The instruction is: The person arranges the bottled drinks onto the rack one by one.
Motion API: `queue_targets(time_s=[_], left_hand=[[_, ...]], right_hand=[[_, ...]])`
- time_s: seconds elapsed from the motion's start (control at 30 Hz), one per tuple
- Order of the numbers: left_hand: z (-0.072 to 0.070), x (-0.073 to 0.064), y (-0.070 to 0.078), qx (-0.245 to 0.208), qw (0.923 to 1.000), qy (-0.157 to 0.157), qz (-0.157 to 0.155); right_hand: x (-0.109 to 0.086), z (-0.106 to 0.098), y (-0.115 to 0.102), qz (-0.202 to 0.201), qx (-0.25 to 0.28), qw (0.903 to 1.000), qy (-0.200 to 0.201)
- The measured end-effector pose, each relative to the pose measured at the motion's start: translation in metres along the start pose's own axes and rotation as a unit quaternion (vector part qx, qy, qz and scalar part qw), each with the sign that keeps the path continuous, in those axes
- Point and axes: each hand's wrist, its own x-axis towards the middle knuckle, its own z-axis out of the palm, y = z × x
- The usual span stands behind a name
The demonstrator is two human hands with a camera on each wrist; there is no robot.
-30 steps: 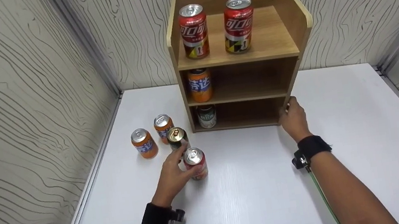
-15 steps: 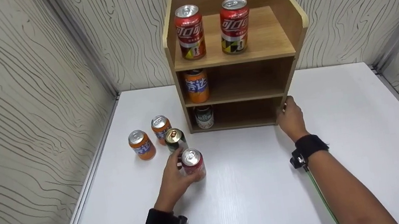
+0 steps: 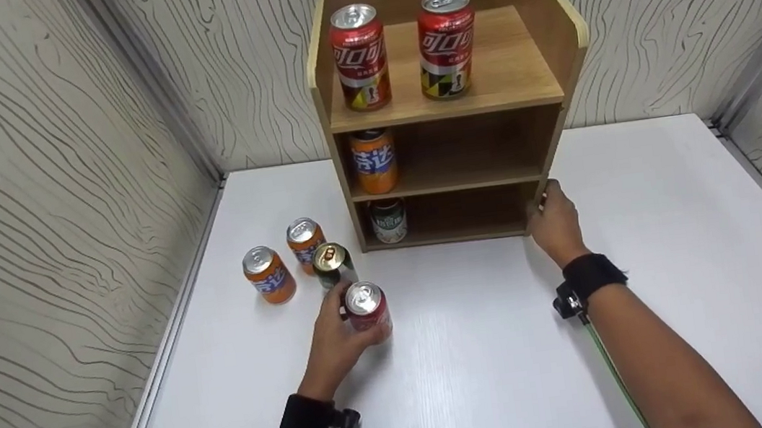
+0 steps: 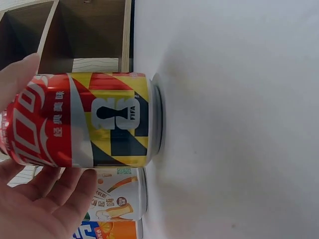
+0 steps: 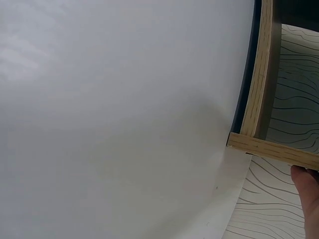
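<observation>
My left hand (image 3: 336, 339) holds a red cola can (image 3: 367, 310) upright on the white table. In the left wrist view, the thumb lies on one side of the cola can (image 4: 79, 119) and the fingers on the other. Just behind it stands a dark green and white can with a gold lid (image 3: 333, 263). My right hand (image 3: 556, 221) touches the lower right side of the small wooden shelf (image 3: 456, 114); its fingers are partly hidden there, and I cannot tell whether they grip the panel. In the right wrist view, a digit presses the panel's outer face.
Two orange soda cans, a left one (image 3: 271, 278) and a right one (image 3: 305, 244), stand left of the shelf. On its top level are two cola cans (image 3: 361, 60). An orange can (image 3: 375, 164) occupies the middle level, a green and white can (image 3: 389, 222) the bottom. Patterned walls enclose the table.
My left fingers have drawn away from the gold-lidded can and closed in around the cola can. The right hand stays at the shelf's side. The head view has shifted slightly.
</observation>
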Motion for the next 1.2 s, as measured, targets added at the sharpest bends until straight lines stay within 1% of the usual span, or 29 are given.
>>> queue_targets(time_s=[0.13, 0.3, 0.53, 0.7, 0.77, 0.97, 1.1, 1.2], left_hand=[[0.003, 0.001, 0.0, 0.006, 0.9999, 0.006, 0.008], [0.008, 0.0, -0.002, 0.011, 0.9998, 0.015, 0.005], [0.013, 0.002, -0.005, 0.012, 0.9988, 0.043, 0.021], [0.014, 0.001, -0.004, 0.024, 0.9974, 0.059, 0.032], [0.014, 0.001, -0.004, 0.028, 0.9966, 0.067, 0.039], [0.011, -0.001, 0.001, 0.017, 0.9945, 0.086, 0.058], [0.008, -0.001, 0.007, 0.015, 0.9934, 0.093, 0.065], [0.006, 0.0, 0.011, 0.018, 0.9923, 0.095, 0.076]], right_hand=[[0.001, -0.001, 0.0, 0.003, -0.008, 1.0, -0.005], [0.0, 0.0, 0.001, 0.006, -0.015, 0.9998, -0.01], [0.0, 0.001, 0.002, -0.002, -0.011, 0.9999, 0.0], [0.0, -0.001, 0.001, -0.002, -0.01, 0.9999, 0.001], [0.001, 0.0, 0.0, -0.002, -0.01, 0.9999, 0.0], [0.001, 0.0, 0.0, -0.002, -0.012, 0.9999, 0.002], [0.0, 0.0, 0.001, -0.007, -0.015, 0.9999, 0.002], [0.0, 0.0, 0.001, -0.008, -0.015, 0.9999, -0.001]])
